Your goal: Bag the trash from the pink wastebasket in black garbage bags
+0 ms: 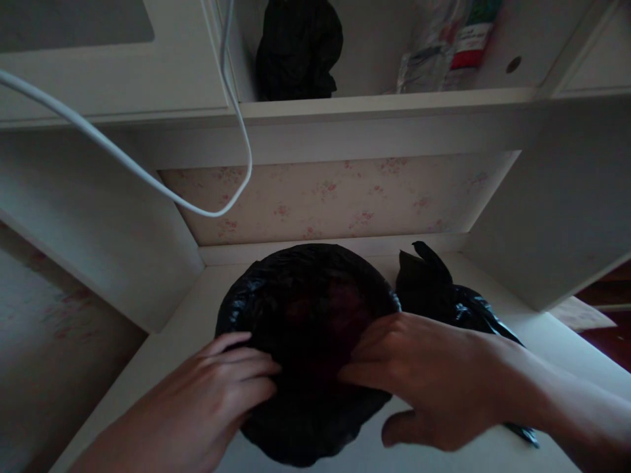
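Left hand (pixel 221 387) and right hand (pixel 424 381), fingers spread, press opposite sides of black bag (pixel 305 315), centred between them on the worktop (pixel 162 341).

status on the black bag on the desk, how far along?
Done, it seems: a second black bag lies bunched and closed beside it. In hand: left hand and right hand both press the top of the round black bag on the white desk. Left: its top looks gathered, no knot visible.

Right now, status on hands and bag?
Both hands, left and right, open on round black plastic bag. Second knotted black bag beside it. White cable hangs clear.
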Action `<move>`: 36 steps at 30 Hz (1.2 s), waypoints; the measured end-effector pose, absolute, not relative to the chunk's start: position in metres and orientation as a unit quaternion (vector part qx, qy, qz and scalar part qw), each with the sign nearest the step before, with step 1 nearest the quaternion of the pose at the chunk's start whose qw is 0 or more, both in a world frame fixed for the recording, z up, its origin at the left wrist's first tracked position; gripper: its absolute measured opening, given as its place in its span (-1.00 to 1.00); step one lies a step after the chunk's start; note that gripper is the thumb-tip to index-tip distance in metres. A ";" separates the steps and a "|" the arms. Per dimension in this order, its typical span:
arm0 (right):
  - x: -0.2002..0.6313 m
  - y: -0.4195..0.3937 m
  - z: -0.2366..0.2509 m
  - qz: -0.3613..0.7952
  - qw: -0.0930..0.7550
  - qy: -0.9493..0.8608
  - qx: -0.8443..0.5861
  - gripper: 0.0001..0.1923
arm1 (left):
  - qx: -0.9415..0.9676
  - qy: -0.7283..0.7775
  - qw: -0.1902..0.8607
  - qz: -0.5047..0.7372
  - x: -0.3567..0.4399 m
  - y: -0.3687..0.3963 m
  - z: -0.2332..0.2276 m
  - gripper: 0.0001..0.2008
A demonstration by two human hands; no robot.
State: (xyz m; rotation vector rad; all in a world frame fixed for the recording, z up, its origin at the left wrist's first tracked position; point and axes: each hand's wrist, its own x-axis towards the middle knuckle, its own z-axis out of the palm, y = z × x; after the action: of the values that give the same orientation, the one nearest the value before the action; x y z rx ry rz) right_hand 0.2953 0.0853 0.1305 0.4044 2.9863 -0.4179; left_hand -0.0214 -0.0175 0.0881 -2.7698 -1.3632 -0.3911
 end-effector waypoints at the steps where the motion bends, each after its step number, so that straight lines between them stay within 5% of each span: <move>1: 0.296 0.085 0.130 -0.133 0.039 0.982 0.129 -0.43 | -0.889 -0.446 0.038 -0.096 -0.036 -0.018 0.086 -0.46; 8: 0.285 0.088 0.113 -0.099 0.025 0.990 0.100 -0.71 | -0.896 -0.411 0.146 -0.078 -0.025 -0.025 0.098 -0.17; 13: 0.278 0.084 0.109 -0.033 0.091 0.989 0.112 -0.89 | -0.884 -0.396 0.133 -0.209 0.043 -0.024 0.086 -0.57; 18: 0.281 0.081 0.111 -0.004 0.104 0.990 0.099 -0.92 | -0.872 -0.445 0.113 -0.172 0.043 -0.022 0.065 -0.82; 28: 0.288 0.080 0.107 -0.012 0.071 0.993 0.097 -0.90 | -0.903 -0.402 0.047 -0.142 0.004 -0.010 0.084 -0.66; 36: 0.286 0.083 0.109 -0.032 0.099 0.987 0.122 -0.88 | -0.910 -0.375 0.063 -0.167 -0.010 -0.001 0.081 -0.34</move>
State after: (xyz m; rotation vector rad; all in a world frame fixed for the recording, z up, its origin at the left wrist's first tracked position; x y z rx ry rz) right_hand 0.2860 0.0829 0.1087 0.3614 2.9198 -0.0939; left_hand -0.0102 -0.0007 0.0814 -2.7497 -1.1335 -0.5037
